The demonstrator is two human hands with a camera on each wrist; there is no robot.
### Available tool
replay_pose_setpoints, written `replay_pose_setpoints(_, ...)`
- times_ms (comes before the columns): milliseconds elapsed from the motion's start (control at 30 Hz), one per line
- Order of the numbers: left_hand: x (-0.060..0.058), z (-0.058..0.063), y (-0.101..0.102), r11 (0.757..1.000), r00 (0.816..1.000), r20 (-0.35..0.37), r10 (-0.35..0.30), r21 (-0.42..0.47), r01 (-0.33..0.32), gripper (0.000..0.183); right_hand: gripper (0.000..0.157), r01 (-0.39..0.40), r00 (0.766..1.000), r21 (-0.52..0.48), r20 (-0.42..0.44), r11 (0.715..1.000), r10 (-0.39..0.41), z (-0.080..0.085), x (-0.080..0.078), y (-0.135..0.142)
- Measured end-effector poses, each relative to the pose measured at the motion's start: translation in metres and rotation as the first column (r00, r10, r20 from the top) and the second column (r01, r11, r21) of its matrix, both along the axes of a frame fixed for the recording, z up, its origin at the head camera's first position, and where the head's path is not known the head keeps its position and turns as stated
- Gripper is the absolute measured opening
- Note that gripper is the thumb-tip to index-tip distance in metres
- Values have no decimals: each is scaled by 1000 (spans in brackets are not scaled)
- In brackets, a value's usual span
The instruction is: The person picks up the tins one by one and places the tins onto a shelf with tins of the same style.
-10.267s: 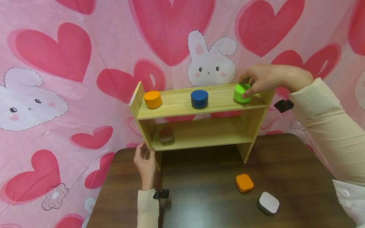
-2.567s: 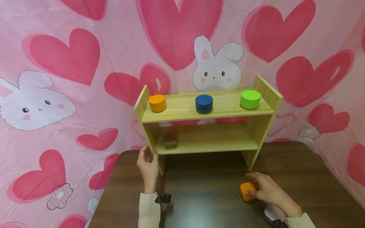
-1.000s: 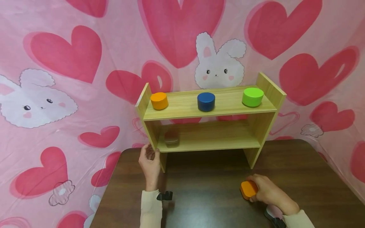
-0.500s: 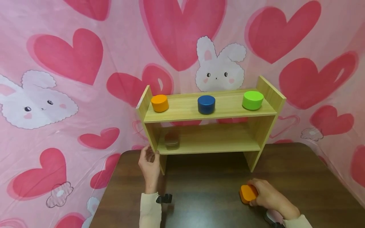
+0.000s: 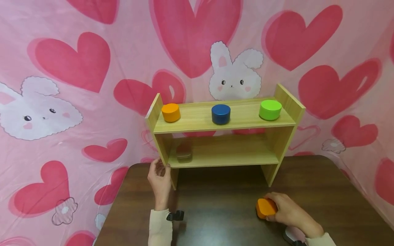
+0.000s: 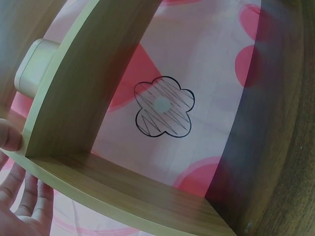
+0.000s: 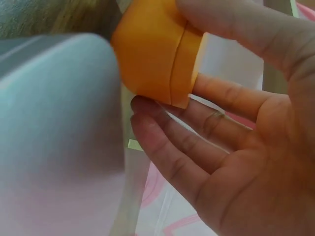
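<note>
Low on the right in the head view, my right hand (image 5: 286, 210) pinches an orange square tin (image 5: 266, 208) with rounded corners between thumb and fingers. The right wrist view shows a lid seam on this tin (image 7: 152, 54); whether it touches the table I cannot tell. My left hand (image 5: 160, 179) holds the left side panel of a small two-tier wooden shelf (image 5: 221, 165), thumb at the front edge in the left wrist view (image 6: 10, 135). A white-topped tin (image 5: 295, 233) lies partly hidden under my right wrist.
Along the top tier stand a round orange tin (image 5: 171, 112), a round blue tin (image 5: 221, 114) and a round green tin (image 5: 270, 110). A see-through square container (image 5: 184, 153) sits at the lower tier's left. Behind the dark table (image 5: 215, 218) hangs a pink cloth (image 5: 101, 130).
My right hand has gone from the green tin on the top tier down to the orange square tin, now gripped and turned slightly. My left hand has stayed on the shelf's side.
</note>
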State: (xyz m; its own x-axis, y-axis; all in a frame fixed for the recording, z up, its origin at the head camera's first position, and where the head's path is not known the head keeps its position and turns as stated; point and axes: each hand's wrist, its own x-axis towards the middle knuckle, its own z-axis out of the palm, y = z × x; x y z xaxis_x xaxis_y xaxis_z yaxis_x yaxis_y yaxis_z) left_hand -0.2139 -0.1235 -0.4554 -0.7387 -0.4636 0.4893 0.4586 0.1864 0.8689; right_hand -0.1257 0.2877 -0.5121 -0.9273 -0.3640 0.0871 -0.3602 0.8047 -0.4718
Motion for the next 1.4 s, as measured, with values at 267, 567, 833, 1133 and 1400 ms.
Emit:
replay_pose_setpoints(267,2,-1,-1,1000,1000,13,-1,-1,1,29,55,-78,997,-88,-17,993,77,3,3,-1)
replay_pose_setpoints(567,0,-4,0,1000,999,33,3,3,-3,28,55,-110,994,-115,-35,987,107,14,1,-2)
replay_pose_setpoints(833,0,-2,-1,1000,1000,13,7,-12,-7,28,55,-136,989,-122,-69,983,128,24,2,-8)
replay_pose_setpoints(1133,-2,-3,-1,1000,1000,4,8,-7,-8,28,56,-130,986,-115,-123,985,115,37,1,-14)
replay_pose_setpoints(1400,-1,-5,-2,1000,1000,16,-5,-3,5,29,58,-115,990,-97,-96,989,105,44,4,-18)
